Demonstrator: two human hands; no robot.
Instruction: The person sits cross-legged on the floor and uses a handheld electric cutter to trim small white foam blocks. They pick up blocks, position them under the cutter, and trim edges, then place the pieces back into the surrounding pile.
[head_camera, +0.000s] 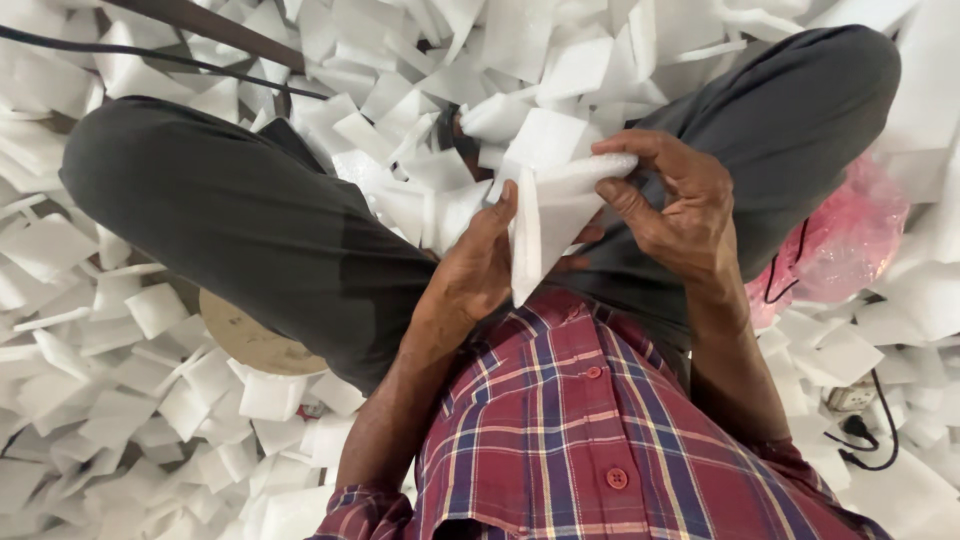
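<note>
Both hands hold a folded white foam sheet piece (552, 215) above my lap. My left hand (478, 268) grips its lower left edge, thumb pressed along the fold. My right hand (672, 205) pinches the upper right edge between thumb and fingers. The piece hangs in a pointed, triangular shape toward my checked red and blue shirt (580, 420). More white foam pieces (420, 150) lie piled between my knees, just beyond the hands.
I sit on a round pale stool (250, 340) in grey trousers (240, 210). Several white foam pieces cover the floor (110, 400) all around. A pink plastic bag (845, 245) lies at the right, black cables (870, 440) and a plug beside it.
</note>
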